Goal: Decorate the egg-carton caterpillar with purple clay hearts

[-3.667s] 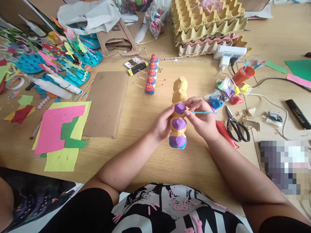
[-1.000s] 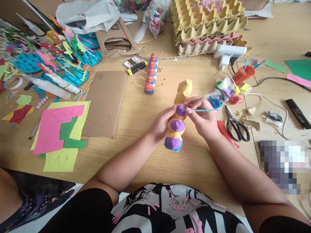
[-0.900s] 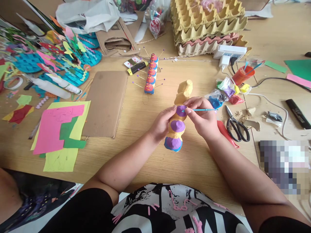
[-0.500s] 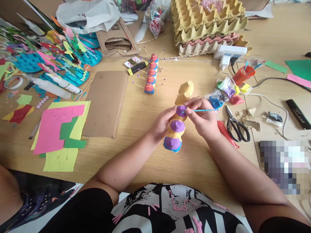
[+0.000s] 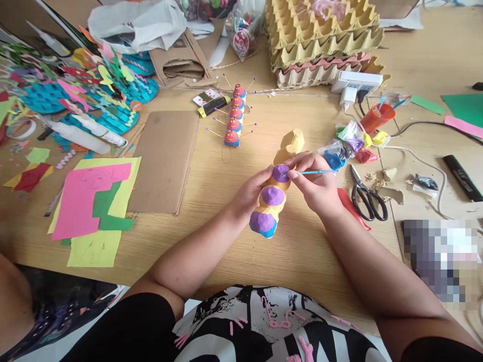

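My left hand (image 5: 253,190) is closed on the left side of a yellow egg-carton strip (image 5: 279,199), holding it above the table. Purple clay caps (image 5: 272,196) cover its three nearer bumps, and blue clay edges the nearest one. The far bumps are bare yellow. Between the thumb and fingers of my right hand (image 5: 317,181) is a thin blue clay tool (image 5: 311,172), its tip at the third purple cap. The right fingertips also rest near the strip's right side. Farther back stands a finished-looking red and blue caterpillar (image 5: 234,118) with pin-like legs.
Scissors (image 5: 368,193), bagged clay (image 5: 334,160) and an orange cup (image 5: 377,118) lie to the right. Egg trays (image 5: 324,40) are stacked behind. Cardboard (image 5: 164,161), coloured paper (image 5: 90,201) and glue bottles (image 5: 77,136) are at left. Another person's leg (image 5: 15,301) shows lower left.
The strip has turned slightly, its near end swinging left and its far end a little right. Both hands keep their hold, and the tool stays at the third purple cap.
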`<state>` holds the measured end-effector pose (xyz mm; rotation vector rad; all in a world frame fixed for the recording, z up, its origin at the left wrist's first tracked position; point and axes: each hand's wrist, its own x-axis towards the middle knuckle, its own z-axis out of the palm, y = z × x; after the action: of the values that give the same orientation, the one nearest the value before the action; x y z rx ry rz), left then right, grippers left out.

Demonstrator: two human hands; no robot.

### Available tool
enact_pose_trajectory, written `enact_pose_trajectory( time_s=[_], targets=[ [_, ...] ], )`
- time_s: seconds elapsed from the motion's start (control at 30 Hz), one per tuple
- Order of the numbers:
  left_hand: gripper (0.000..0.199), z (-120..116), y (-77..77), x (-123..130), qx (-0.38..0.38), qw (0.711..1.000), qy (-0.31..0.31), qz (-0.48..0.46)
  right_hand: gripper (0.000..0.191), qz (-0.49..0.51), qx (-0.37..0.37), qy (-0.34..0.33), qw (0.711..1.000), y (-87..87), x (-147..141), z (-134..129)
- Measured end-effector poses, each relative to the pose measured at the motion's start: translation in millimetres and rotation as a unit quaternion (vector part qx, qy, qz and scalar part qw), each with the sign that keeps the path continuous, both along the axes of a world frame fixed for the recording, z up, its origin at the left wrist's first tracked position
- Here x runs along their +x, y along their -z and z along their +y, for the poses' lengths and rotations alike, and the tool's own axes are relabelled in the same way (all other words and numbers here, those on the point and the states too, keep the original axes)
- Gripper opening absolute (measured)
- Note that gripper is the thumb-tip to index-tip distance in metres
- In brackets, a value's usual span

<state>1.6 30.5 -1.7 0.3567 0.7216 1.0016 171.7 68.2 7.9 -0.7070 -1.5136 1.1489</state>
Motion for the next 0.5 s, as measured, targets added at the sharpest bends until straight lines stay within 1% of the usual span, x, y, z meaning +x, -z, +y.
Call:
enact_pose_trajectory(
  time_s=[0.13,0.27,0.33,0.5],
  targets=[
    [0.025,-0.7,-4.2,-1.4,0.016,1.000,-0.011,0.017,0.036,-0.004,-0.017,-0.002,1.000,-1.1,0.3,-0.2],
    [0.025,-2.0,-7.3,-1.7,0.023,1.000,0.012,0.009,0.032,0.012,-0.018,-0.023,0.999,-2.4,1.7,-0.5],
    [0.027,-2.5,-7.8,-0.9,0.027,1.000,0.017,0.002,0.033,0.014,-0.019,-0.023,0.999,-3.1,2.0,-0.6],
    [0.019,-2.3,-5.3,1.3,0.051,0.998,-0.025,0.004,0.038,0.011,-0.021,-0.021,0.999,-4.2,1.3,-0.4]
  ],
)
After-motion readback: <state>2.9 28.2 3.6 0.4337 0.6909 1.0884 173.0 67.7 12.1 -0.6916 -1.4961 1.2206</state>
